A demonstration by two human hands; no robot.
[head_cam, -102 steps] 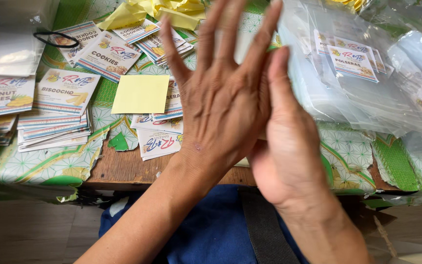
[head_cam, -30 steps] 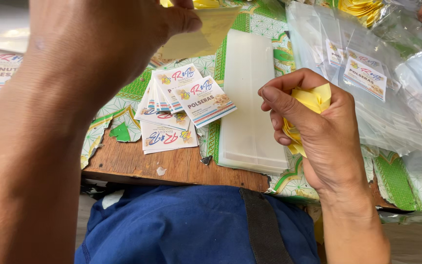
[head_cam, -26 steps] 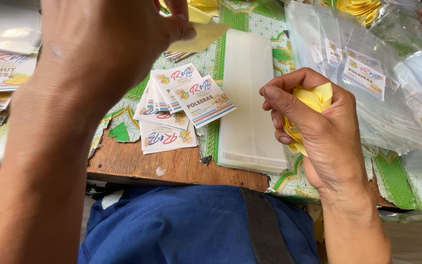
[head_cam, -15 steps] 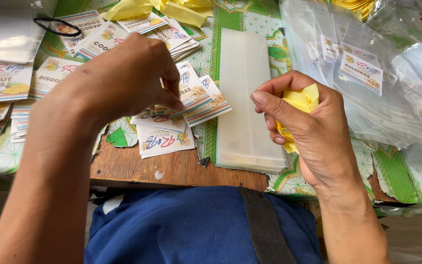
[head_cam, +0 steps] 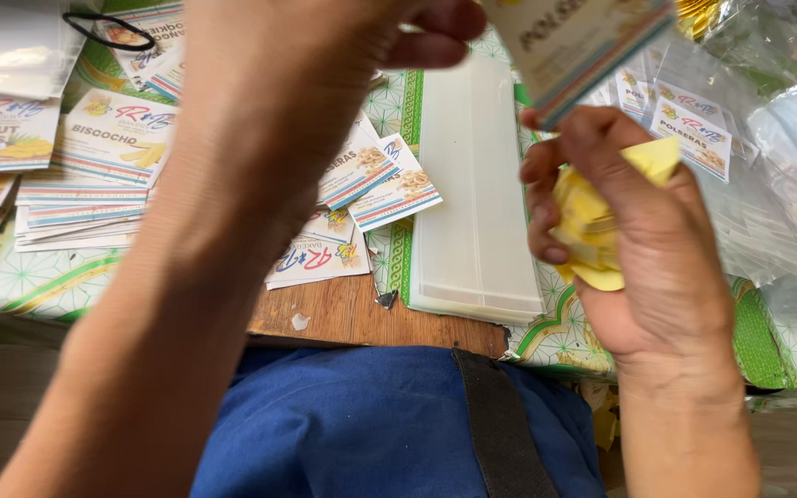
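The left hand (head_cam: 279, 83) was raised close to the camera, its fingertips pinched on a printed paper label (head_cam: 574, 41) held above the far edge of the table (head_cam: 362, 318). The right hand (head_cam: 643, 249) was closed around a crumpled wad of yellow paper (head_cam: 592, 221), held over the table's right side. Between the two arms a stack of clear plastic bags (head_cam: 477, 194) lay flat, reaching the near edge. More labels (head_cam: 375, 180) were fanned just left of that stack, with larger label piles (head_cam: 94, 157) toward the left edge. Filled clear packets (head_cam: 749, 157) crowded the right side.
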